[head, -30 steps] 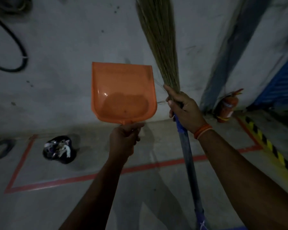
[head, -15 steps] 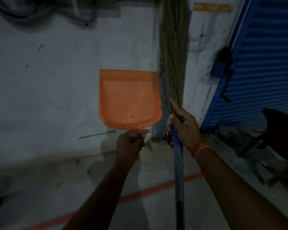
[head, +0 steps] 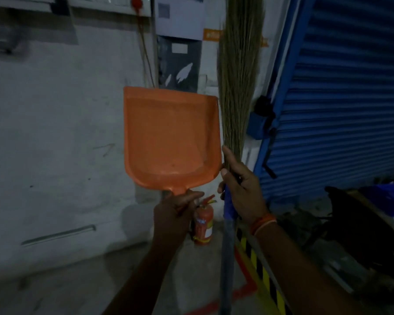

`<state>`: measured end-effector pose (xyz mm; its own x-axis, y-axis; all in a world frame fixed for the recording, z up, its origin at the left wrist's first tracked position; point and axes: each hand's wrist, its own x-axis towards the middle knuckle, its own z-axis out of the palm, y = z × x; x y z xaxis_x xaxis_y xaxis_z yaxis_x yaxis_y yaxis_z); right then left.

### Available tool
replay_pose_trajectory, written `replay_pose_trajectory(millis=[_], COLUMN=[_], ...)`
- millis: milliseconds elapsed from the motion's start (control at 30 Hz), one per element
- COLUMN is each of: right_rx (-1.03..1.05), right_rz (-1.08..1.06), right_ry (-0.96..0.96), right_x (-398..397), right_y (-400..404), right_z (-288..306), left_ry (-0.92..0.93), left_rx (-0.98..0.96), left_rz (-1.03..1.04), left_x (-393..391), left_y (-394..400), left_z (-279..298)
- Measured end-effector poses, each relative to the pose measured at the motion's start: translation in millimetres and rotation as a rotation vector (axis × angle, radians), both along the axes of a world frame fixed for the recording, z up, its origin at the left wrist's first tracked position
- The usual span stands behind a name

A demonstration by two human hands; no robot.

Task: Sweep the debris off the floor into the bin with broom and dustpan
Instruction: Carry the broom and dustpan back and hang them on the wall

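An orange dustpan [head: 171,135] stands upright in front of me, its open mouth pointing up. My left hand [head: 174,212] grips its short handle from below. Just to the right, a grass broom [head: 238,83] is held upright with its bristles up and its blue shaft running down. My right hand [head: 239,189] grips the broom where the bristles meet the shaft. The pan looks empty. No bin and no debris are in view.
A red fire extinguisher [head: 203,220] stands on the floor against the white wall [head: 55,144]. A blue roller shutter [head: 350,98] fills the right. Dark clutter [head: 362,223] lies at the lower right. Yellow-black striped tape [head: 262,276] and a red line [head: 214,308] mark the floor.
The view has swung to the right and upward: the black bag of debris has left the frame and the shutter and wall boxes have come in. Both hands keep their grips.
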<state>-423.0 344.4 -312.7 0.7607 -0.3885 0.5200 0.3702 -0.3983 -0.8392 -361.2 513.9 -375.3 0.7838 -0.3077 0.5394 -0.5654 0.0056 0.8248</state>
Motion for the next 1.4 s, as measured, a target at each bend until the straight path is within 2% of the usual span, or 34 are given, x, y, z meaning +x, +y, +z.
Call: replay_pose_trajectory(millis=[133,300,400,500,667,900,1100,1267,1400], right_rx=[-0.02,-0.012,-0.011,-0.015,0.006,-0.006,0.017,-0.012,-0.248], right_rz=[-0.014,0.015,0.049,0.092,0.176,0.238,0.304,0.315,0.233], right_ry=[0.004,-0.042,-0.08,-0.113,-0.176,-0.26,-0.327,-0.372,-0.376], right_x=[20.9,55.0,81.0,104.9,134.7,172.3,203.4,244.3,273.9], right_y=[-84.0,-176.9,-234.9,-295.5,-394.9,-495.0,-524.4,-530.8,-544.4], right_z=[19.1,54.2,68.8,81.5,107.3,144.3,171.7,189.8,199.7], left_ry=[0.023,-0.043,-0.127,-0.044,-0.045,-0.053,-0.15,-0.268,-0.243], left_rx=[-0.012,0.021,-0.05,-0.108,-0.196,-0.229,0.015,0.398,0.718], left_rz=[-0.046,0.015,0.037,0.036,0.144,0.201,0.202,0.237,0.095], left_x=[21.3,64.1,85.4,103.9,126.4,152.0,190.3,221.9,252.5], left_y=[-80.0,-165.1,-225.2,-290.2,-394.6,-465.1,-475.2,-456.7,-427.5], left_z=[22.7,61.3,80.8,98.2,118.8,158.9,184.8,215.1,263.4])
